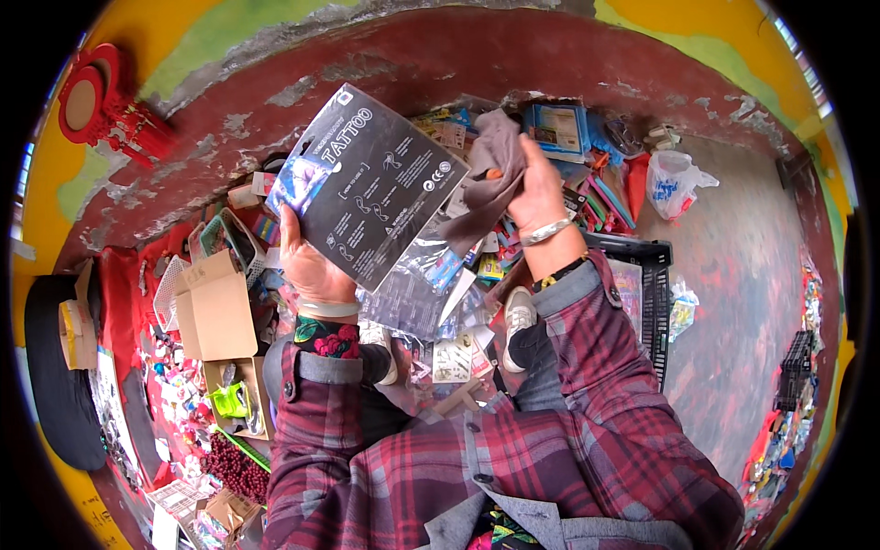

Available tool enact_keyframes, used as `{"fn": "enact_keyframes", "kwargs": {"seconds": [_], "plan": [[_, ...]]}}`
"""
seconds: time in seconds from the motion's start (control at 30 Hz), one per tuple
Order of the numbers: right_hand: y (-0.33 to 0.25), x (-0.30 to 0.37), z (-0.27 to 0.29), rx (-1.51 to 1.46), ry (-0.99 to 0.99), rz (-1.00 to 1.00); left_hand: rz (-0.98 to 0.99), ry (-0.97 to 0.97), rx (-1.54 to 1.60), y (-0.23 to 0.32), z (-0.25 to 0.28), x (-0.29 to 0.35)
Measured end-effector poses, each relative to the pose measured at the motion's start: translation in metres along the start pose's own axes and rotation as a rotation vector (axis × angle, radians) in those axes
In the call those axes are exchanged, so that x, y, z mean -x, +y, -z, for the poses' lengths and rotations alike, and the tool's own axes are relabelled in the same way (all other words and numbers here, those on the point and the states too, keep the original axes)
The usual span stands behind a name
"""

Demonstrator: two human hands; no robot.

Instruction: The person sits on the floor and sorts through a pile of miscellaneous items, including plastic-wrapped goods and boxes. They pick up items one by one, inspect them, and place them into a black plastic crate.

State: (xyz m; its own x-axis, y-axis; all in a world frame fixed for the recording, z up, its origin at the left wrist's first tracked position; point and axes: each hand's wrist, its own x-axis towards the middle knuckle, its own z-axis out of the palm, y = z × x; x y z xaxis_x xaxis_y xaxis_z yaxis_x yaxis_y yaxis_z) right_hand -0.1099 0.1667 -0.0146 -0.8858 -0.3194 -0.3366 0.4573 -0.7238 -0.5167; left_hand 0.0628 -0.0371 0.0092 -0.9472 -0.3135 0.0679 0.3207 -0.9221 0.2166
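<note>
Nearest to me, a red-and-grey plaid shirt (527, 458) fills the lower middle of the view, its grey cuffs turned back at both wrists. Beyond it, my left grip (316, 277) is closed on the lower left edge of a flat black package (380, 197), thumb on the printed face and the other fingers mostly hidden behind. I have the package raised at a slant, just left of centre. My right grip (541, 197) is folded around a grey-brown cloth (498, 160), which hangs beside the package's right corner; whether the two touch, I cannot tell. Lower down, clear plastic packets (401, 310) lie jumbled between two light-coloured shoes (519, 323). Right of them stands a black slatted crate (656, 275); to the left, an open cardboard carton (217, 316) holds a bright green item (231, 401). Farther off, a white plastic bag (672, 181) sits on the floor (742, 238), near a peeling maroon wall (513, 50).
</note>
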Motion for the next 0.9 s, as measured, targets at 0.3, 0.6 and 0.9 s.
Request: {"fn": "enact_keyframes", "kwargs": {"seconds": [0.3, 0.6, 0.9], "plan": [[0.025, 0.039, -0.027, 1.026, -0.446, 0.464, 0.071, -0.02, -0.028, -0.027, -0.006, 0.001], [0.107, 0.113, -0.029, 1.467, -0.858, 1.019, -0.046, 0.202, -0.237, -0.015, 0.003, 0.001], [0.078, 0.05, -0.02, 1.394, -0.413, 0.903, 0.027, 0.087, 0.036, -0.013, 0.001, 0.001]]}}
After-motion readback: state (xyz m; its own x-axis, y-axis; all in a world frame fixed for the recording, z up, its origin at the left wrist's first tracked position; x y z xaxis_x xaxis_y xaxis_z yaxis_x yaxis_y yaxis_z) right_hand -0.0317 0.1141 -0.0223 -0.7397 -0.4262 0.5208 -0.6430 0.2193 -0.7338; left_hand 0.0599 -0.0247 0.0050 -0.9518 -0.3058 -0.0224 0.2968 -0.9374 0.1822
